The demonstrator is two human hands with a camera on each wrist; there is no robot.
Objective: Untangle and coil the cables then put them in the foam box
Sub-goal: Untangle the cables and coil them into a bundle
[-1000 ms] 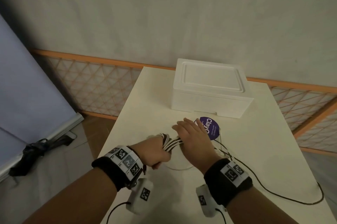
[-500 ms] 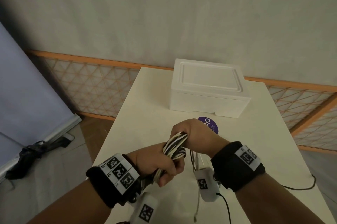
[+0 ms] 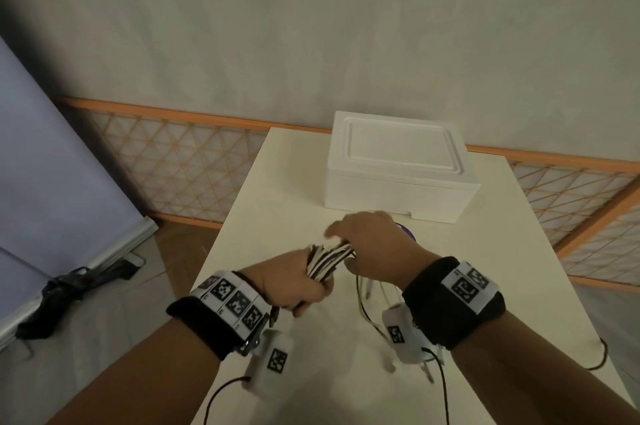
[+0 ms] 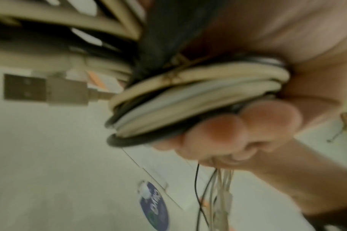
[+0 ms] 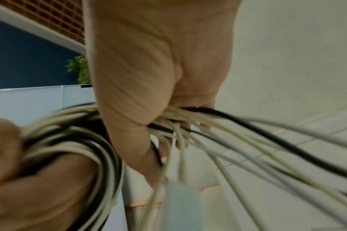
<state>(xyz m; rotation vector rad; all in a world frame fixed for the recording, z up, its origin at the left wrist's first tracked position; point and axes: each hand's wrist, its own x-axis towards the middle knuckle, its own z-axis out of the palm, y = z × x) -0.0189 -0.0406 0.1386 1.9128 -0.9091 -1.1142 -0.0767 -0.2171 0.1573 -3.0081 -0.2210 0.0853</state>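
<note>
Cables (image 3: 327, 260) are bunching between both hands above the near half of the table (image 3: 485, 286), white and black strands mixed. Furthest left, the left hand (image 3: 294, 281) is making a fist round the coiled part, fingers curled tight over the loops; its wrist view is showing stacked turns pressed against the fingertips (image 4: 228, 128) and a USB plug (image 4: 46, 89) sticking out free. A second ago this bundle was lying low near the tabletop; it is now being carried higher, and the coil is looking thicker in the fist, so the winding seems to be progressing.

Moving right, the right hand (image 3: 374, 241) is arching over the other end of the bundle, fingers bent round the strands while the index finger is lifting away. Its wrist camera is showing several loose lengths (image 5: 247, 148) fanning out from that grip and trailing down, so a fair amount probably remains uncoiled. A moment back this hand was sitting closer to the left one; it is now drawing out, likely feeding another turn.

Behind, right of centre, the foam box (image 3: 398, 175) is sitting with its lid on, untouched, with nothing placed in it yet. A purple sticker (image 3: 407, 229) is peeking out beside the right hand.
</note>
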